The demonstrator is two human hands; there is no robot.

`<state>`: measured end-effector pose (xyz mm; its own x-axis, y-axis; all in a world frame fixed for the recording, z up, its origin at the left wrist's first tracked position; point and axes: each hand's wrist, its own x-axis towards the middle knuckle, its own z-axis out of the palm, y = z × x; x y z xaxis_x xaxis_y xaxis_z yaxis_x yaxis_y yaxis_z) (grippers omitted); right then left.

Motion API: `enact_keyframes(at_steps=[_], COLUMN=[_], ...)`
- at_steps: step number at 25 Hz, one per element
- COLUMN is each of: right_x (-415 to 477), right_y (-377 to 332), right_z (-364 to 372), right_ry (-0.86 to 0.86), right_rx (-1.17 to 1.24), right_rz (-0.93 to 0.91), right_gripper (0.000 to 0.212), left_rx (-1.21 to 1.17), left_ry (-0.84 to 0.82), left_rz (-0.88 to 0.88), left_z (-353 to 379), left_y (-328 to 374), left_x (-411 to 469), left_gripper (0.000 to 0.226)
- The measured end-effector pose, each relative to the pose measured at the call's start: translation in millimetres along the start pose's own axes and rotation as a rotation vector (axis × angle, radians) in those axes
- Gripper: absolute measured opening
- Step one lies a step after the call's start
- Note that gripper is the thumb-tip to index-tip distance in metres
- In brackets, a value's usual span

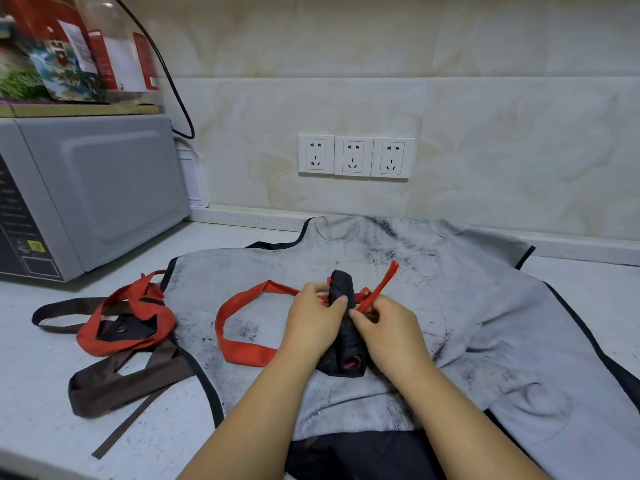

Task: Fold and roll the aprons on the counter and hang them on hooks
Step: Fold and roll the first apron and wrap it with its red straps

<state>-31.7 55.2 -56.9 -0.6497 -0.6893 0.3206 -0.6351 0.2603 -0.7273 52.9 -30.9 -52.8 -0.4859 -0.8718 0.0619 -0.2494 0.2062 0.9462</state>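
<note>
While the dark rolled apron (341,327) lies at centre frame on top of the grey apron (485,306) spread over the desk (41,368), you have both hands on it.

Left grip (313,320): fingers curled round the upper half of the roll, thumb across its front. Judged purpose: to stop the roll springing loose while the tie goes on.

Right grip (391,327): thumb and fingers pinched on the red strap (380,289) just beside the roll. Its frayed free end sticks up toward the upper right. The strap appears to pass round the roll's upper part. Whether it is knotted I cannot tell, since your fingers cover the crossing.

More red strap runs out as a wide loop (249,353) to the left of your left wrist, flat on the grey cloth. Likely the neck loop, free for the hook. The near end of the roll, toward lower centre, shows a reddish core.

Step in hand, as I read it: binding the roll. Rolling looks done for this one; hanging not yet. The grey apron underneath is unfolded and smudged black, serving as work surface.

A second bundle (121,329) of red and brown straps sits at centre left, well apart from the roll, near the microwave (93,195) at upper left. Wall sockets (353,155) at upper centre. No hooks in view.
</note>
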Motion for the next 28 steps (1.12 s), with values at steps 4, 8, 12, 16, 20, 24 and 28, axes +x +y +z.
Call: enact_keyframes(at_steps=[4, 8, 12, 16, 20, 24, 28], right_x=[3, 4, 2, 2, 1, 1, 3], right_y=[2, 3, 3, 5, 3, 3, 1], right_z=[4, 3, 3, 3, 0, 0, -1], right_ry=[0.006, 0.000, -0.006, -0.004, 0.036, 0.045, 0.015], right_rx=[-0.051, 0.006, 0.074, 0.153, 0.226, 0.227, 0.178], right_rz=[-0.039, -0.052, -0.051, -0.047, 0.005, 0.014, -0.035], right_gripper=[0.009, 0.007, 0.018, 0.008, 0.007, 0.008, 0.013], left_rx=[0.068, 0.085, -0.025, -0.187, -0.493, -0.463, -0.414], left_ry=[0.052, 0.063, 0.060, 0.052, -0.101, -0.267, -0.247], left_rz=[0.158, 0.263, 0.362, 0.321, 0.249, 0.245, 0.236], left_z=[0, 0, -2, -3, -4, -1, 3], left_y=[-2, -3, 3, 6, 9, 7, 7], left_x=[0, 1, -4, -6, -5, -5, -3], left_gripper=[0.035, 0.046, 0.063, 0.066, 0.068, 0.067, 0.026])
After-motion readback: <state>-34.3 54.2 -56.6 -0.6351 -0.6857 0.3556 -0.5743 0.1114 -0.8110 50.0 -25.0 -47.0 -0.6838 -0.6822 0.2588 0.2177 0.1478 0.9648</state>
